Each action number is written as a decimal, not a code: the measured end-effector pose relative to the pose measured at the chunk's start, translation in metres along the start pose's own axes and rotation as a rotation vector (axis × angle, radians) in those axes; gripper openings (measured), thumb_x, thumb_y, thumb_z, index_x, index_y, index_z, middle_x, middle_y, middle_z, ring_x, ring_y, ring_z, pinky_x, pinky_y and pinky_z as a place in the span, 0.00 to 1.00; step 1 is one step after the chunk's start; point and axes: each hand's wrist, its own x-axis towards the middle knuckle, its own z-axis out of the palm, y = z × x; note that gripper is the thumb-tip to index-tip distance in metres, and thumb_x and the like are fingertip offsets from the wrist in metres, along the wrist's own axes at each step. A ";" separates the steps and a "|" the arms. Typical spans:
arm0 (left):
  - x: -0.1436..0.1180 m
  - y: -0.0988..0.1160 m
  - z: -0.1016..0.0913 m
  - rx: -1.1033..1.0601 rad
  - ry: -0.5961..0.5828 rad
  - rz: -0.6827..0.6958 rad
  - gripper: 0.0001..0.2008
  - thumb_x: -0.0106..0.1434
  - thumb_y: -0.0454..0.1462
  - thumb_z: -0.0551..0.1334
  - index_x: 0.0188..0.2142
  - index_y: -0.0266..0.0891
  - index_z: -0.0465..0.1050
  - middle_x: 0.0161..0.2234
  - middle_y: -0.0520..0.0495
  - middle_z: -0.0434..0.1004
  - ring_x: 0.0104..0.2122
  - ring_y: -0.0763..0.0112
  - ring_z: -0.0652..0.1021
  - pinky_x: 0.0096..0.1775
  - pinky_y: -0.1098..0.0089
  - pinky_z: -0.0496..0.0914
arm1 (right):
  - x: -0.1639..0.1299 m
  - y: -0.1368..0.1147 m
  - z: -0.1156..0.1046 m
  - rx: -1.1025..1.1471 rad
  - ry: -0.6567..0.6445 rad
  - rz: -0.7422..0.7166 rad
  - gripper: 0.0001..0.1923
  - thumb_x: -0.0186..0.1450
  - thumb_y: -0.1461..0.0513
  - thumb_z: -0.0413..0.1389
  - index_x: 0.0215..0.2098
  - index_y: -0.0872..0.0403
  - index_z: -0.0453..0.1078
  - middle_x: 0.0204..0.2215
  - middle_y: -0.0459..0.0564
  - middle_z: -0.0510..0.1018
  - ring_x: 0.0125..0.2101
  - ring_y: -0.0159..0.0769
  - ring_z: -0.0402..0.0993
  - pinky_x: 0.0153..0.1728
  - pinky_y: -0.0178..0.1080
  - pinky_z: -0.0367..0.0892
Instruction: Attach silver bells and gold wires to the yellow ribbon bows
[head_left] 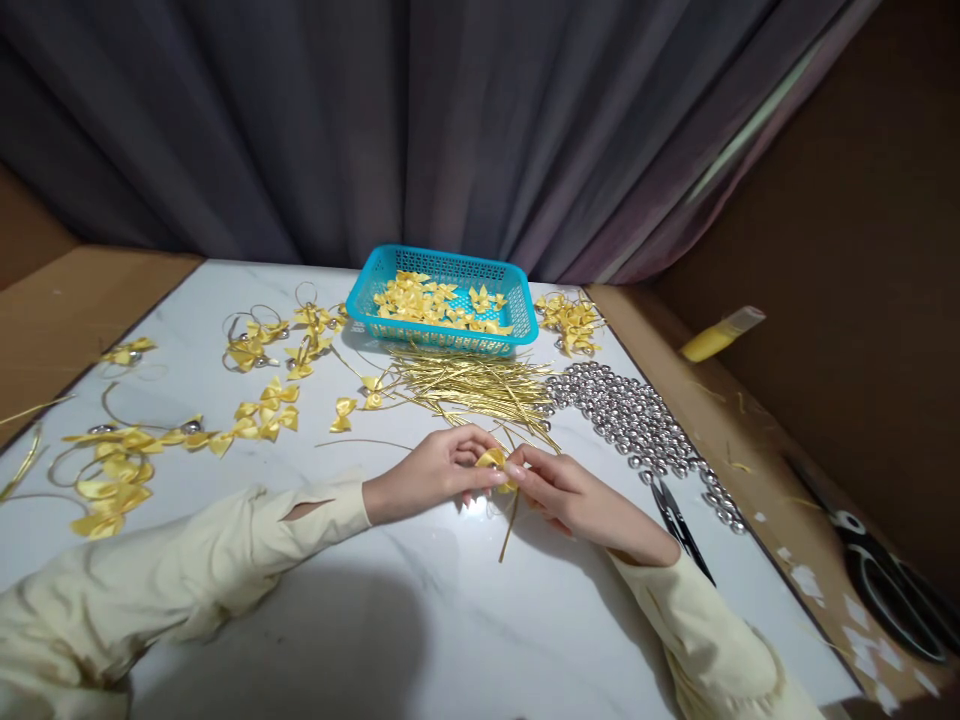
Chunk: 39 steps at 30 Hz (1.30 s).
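Note:
Between my two hands, above the middle of the white table, is a yellow ribbon bow point(491, 458). My left hand point(446, 465) pinches it from the left with thumb and fingers. My right hand point(559, 490) closes on its right side, where a gold cord point(509, 530) hangs down from the fingertips. How the cord joins the bow is hidden by my fingers. Just beyond my hands lies a pile of loose gold cords point(472, 385). Two small bows, one of them a single yellow bow point(343, 414), lie left of that pile.
Behind the cords stands a blue basket point(442, 335) of yellow bows. Silver bells point(622, 410) spread to the right, with black tweezers point(682, 530) beside them. Bows with cord loops point(255, 345) cover the left. Black scissors point(892, 590) and a yellow tube point(720, 335) lie at far right.

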 end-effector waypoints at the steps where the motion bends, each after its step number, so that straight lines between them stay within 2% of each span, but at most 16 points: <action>1: 0.000 0.000 0.000 -0.005 -0.007 0.002 0.15 0.54 0.39 0.65 0.37 0.35 0.64 0.25 0.53 0.68 0.22 0.78 0.69 0.22 0.77 0.65 | 0.000 0.000 0.000 0.002 0.000 -0.006 0.17 0.66 0.49 0.45 0.32 0.54 0.60 0.16 0.37 0.52 0.15 0.25 0.48 0.17 0.31 0.49; 11: 0.000 0.007 -0.003 -0.027 -0.081 -0.035 0.16 0.52 0.38 0.66 0.39 0.35 0.66 0.28 0.51 0.70 0.23 0.78 0.69 0.23 0.77 0.65 | -0.001 0.000 -0.001 0.057 -0.005 -0.011 0.18 0.65 0.48 0.46 0.27 0.53 0.57 0.15 0.37 0.53 0.14 0.24 0.48 0.16 0.30 0.46; 20: 0.002 0.005 -0.003 0.029 -0.114 0.007 0.11 0.60 0.41 0.60 0.35 0.33 0.68 0.26 0.49 0.73 0.22 0.77 0.70 0.25 0.76 0.65 | 0.002 0.003 -0.002 0.139 -0.038 0.010 0.18 0.64 0.47 0.47 0.31 0.53 0.59 0.14 0.36 0.52 0.14 0.23 0.46 0.13 0.29 0.44; 23: 0.003 0.002 -0.004 0.013 -0.100 0.023 0.11 0.60 0.41 0.60 0.33 0.33 0.68 0.25 0.50 0.73 0.21 0.79 0.70 0.23 0.77 0.65 | 0.002 0.004 -0.003 0.181 -0.023 0.043 0.18 0.64 0.46 0.46 0.32 0.52 0.59 0.14 0.35 0.51 0.13 0.23 0.45 0.12 0.28 0.46; 26: 0.004 0.000 -0.006 -0.039 -0.087 0.032 0.11 0.60 0.41 0.60 0.32 0.33 0.68 0.26 0.50 0.72 0.20 0.79 0.70 0.22 0.77 0.65 | -0.002 0.002 -0.015 0.169 0.030 0.031 0.18 0.63 0.46 0.47 0.34 0.53 0.59 0.17 0.36 0.52 0.14 0.24 0.51 0.14 0.29 0.53; 29: 0.004 0.000 -0.007 -0.081 -0.080 0.024 0.11 0.60 0.41 0.60 0.32 0.33 0.68 0.25 0.49 0.71 0.21 0.78 0.71 0.21 0.78 0.65 | -0.011 0.000 -0.036 0.076 0.029 0.008 0.17 0.61 0.49 0.52 0.37 0.53 0.60 0.19 0.38 0.59 0.18 0.25 0.62 0.21 0.31 0.60; 32: 0.004 0.001 -0.007 -0.104 -0.071 0.003 0.11 0.60 0.41 0.60 0.31 0.33 0.68 0.25 0.49 0.71 0.20 0.79 0.70 0.20 0.78 0.63 | -0.022 0.000 -0.058 0.086 0.109 0.023 0.16 0.58 0.52 0.57 0.38 0.53 0.61 0.23 0.41 0.64 0.22 0.28 0.67 0.26 0.34 0.63; 34: 0.004 0.003 -0.007 -0.125 -0.066 -0.014 0.12 0.60 0.41 0.61 0.30 0.33 0.68 0.25 0.49 0.72 0.19 0.80 0.70 0.19 0.78 0.62 | -0.028 0.002 -0.069 0.109 0.200 0.001 0.14 0.58 0.54 0.58 0.35 0.53 0.62 0.26 0.44 0.67 0.25 0.30 0.69 0.29 0.36 0.64; 39: 0.002 0.005 -0.007 -0.176 -0.077 -0.030 0.11 0.59 0.42 0.61 0.30 0.33 0.68 0.28 0.46 0.74 0.22 0.78 0.72 0.21 0.78 0.63 | -0.028 0.018 -0.087 0.190 0.444 -0.026 0.13 0.56 0.56 0.60 0.34 0.54 0.64 0.25 0.45 0.70 0.23 0.30 0.68 0.28 0.36 0.64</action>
